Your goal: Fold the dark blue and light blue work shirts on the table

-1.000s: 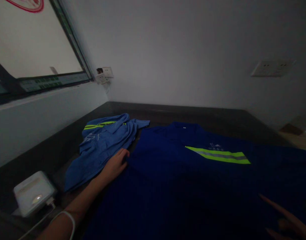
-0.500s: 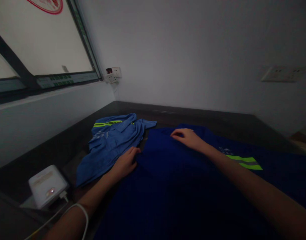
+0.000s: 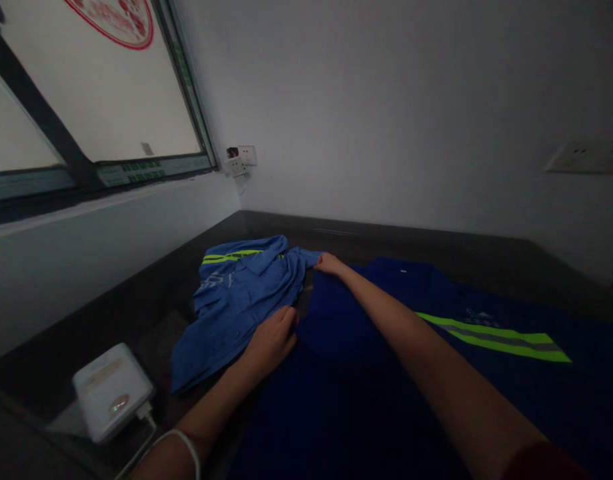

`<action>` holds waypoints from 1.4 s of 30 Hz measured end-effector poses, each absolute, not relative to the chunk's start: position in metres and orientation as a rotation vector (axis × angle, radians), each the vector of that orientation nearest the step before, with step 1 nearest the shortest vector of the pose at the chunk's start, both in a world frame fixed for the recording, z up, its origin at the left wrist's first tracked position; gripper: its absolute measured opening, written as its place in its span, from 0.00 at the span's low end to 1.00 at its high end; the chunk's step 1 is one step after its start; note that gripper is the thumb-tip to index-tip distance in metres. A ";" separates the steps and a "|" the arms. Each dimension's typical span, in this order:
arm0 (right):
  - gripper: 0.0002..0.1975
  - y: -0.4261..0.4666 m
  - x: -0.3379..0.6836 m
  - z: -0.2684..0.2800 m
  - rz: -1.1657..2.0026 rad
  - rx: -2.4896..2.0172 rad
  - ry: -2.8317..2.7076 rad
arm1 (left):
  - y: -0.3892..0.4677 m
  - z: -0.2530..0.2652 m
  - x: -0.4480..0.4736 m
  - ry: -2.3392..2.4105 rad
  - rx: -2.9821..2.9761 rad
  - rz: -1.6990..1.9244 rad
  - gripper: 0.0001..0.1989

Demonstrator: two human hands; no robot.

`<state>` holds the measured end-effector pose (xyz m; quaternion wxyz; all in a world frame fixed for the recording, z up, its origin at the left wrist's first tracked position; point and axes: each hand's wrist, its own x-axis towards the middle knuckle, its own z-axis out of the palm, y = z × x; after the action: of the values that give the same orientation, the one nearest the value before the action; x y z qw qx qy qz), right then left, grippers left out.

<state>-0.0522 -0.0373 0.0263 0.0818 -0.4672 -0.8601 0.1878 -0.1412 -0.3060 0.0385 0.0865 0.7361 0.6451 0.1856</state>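
Note:
A dark blue work jacket (image 3: 366, 373) with a yellow-green and grey reflective stripe lies spread in front of me, one part of it folded over. My left hand (image 3: 273, 337) is closed on its left edge. Farther up, my right hand (image 3: 329, 264) pinches the jacket's upper left corner, beside the sleeve end of a lighter blue work shirt (image 3: 241, 300). That shirt lies loosely crumpled to the left, with its own yellow-green stripe and pale lettering. My right forearm crosses over the dark jacket and hides part of it. The fingertips of both hands are partly hidden.
A white box-shaped device (image 3: 113, 390) with a small light and a plugged-in white cable (image 3: 179, 437) sits at the left, the cable passing over my left forearm. The dark tabletop (image 3: 346, 233) meets the wall at the back. Wall sockets (image 3: 246, 155) and a window (image 3: 111, 87) are beyond.
My right hand has moved left across the jacket to its upper left corner and closed there. My left hand stays at the edge. More of the jacket's reflective stripe shows now.

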 end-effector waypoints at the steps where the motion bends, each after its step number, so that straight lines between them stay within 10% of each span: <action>1: 0.05 -0.036 -0.057 0.024 0.579 -1.402 -2.570 | -0.306 0.039 -0.141 1.921 2.193 0.537 0.06; 32: 0.20 -0.078 -0.067 0.015 0.229 -1.521 -2.439 | -0.308 0.037 -0.136 2.063 2.109 0.350 0.04; 42: 0.14 -0.048 -0.047 0.031 0.482 -1.499 -2.477 | -0.314 0.026 -0.107 1.825 2.535 0.601 0.20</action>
<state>-0.0474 -0.0478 0.0312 0.1032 -0.5079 -0.8395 0.1632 -0.1070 -0.3138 0.0260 -0.0197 0.7968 0.5736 0.1890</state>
